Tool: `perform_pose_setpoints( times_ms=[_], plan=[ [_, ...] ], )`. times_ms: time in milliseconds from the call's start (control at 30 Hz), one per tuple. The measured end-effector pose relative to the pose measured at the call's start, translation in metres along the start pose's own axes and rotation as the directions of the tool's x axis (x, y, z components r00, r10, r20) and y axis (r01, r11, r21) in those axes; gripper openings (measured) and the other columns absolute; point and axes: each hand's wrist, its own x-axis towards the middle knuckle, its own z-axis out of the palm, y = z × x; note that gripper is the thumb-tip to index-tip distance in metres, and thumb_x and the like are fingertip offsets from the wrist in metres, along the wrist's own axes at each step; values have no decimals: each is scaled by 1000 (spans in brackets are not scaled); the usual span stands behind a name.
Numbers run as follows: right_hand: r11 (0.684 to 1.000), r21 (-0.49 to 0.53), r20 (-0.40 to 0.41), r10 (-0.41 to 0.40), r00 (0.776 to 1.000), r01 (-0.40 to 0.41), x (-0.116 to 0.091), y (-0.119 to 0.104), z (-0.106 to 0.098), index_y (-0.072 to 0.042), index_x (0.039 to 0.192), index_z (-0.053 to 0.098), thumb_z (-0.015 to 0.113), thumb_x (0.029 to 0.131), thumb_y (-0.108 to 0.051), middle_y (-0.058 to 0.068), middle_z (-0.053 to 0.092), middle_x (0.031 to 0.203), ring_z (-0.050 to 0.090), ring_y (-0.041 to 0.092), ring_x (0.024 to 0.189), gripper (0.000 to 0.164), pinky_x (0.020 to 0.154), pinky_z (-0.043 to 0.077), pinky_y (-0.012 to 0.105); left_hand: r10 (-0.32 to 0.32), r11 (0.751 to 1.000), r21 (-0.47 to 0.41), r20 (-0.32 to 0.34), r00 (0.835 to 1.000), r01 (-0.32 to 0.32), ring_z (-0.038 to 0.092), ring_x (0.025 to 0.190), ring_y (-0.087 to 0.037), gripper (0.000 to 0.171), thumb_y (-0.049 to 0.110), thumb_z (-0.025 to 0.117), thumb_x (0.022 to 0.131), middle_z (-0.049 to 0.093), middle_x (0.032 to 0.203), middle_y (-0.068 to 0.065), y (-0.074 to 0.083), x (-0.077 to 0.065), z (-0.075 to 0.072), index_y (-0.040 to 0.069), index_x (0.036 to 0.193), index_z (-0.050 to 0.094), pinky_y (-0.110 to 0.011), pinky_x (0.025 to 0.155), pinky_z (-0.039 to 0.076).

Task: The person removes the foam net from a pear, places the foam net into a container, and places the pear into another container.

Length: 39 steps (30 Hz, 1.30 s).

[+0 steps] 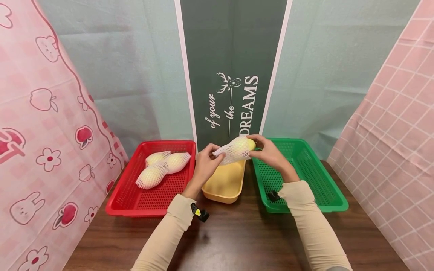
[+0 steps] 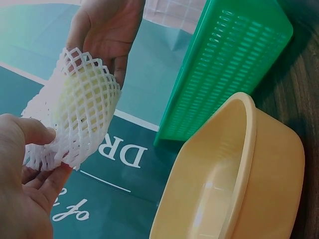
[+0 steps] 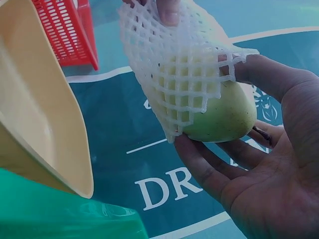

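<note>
Above the yellow tub, both hands hold a yellow-green pear [image 3: 227, 117] partly inside a white foam net sleeve [image 1: 234, 151]. My left hand [image 1: 206, 165] pinches the gathered end of the sleeve between thumb and fingers. On the other side, my right hand [image 1: 271, 155] grips the pear's bare end, thumb and fingertips at the net's open edge. A dark stem [image 3: 261, 133] shows by the right palm in the right wrist view. Netting covers the rest of the fruit.
A red basket [image 1: 115, 203] on the left holds several netted fruits [image 1: 152, 177]. In the middle stands a yellow tub [image 1: 222, 197], and a green basket [image 1: 339, 201] is at right. All stand on a dark wooden table [image 1: 234, 241], with printed cloth hanging behind and at both sides.
</note>
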Motion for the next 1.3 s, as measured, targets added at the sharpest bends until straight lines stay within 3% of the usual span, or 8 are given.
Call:
perform_pose_setpoints(
  times_ms=[433, 1000, 1300],
  plan=[
    [1000, 4, -26, 2, 1000, -2, 0, 4, -7, -10, 152, 55, 76, 97, -14, 18, 59, 147, 59, 37, 133, 59, 88, 54, 26, -8, 1000, 6, -21, 1000, 8, 63, 78, -15, 14, 9, 80, 93, 76, 99, -13, 0, 0, 4, 5, 104, 72, -19, 70, 53],
    [996, -41, -53, 73, 996, -75, 1, 21, -16, -13, 154, 52, 79, 97, -27, 17, 56, 150, 57, 38, 135, 65, 93, 55, 36, -19, 998, 62, -40, 999, 22, 63, 78, -17, 9, 5, 77, 92, 74, 94, -12, 1, 0, 9, 6, 100, 71, -23, 70, 52],
    [993, -37, -46, 107, 993, -108, 1, 34, -26, -12, 155, 50, 80, 96, -34, 17, 54, 151, 55, 39, 140, 70, 100, 53, 47, -69, 992, 105, -56, 996, 74, 64, 81, -19, 10, 7, 75, 94, 74, 98, -12, -1, -2, 17, 6, 101, 69, -29, 75, 57]
  ],
)
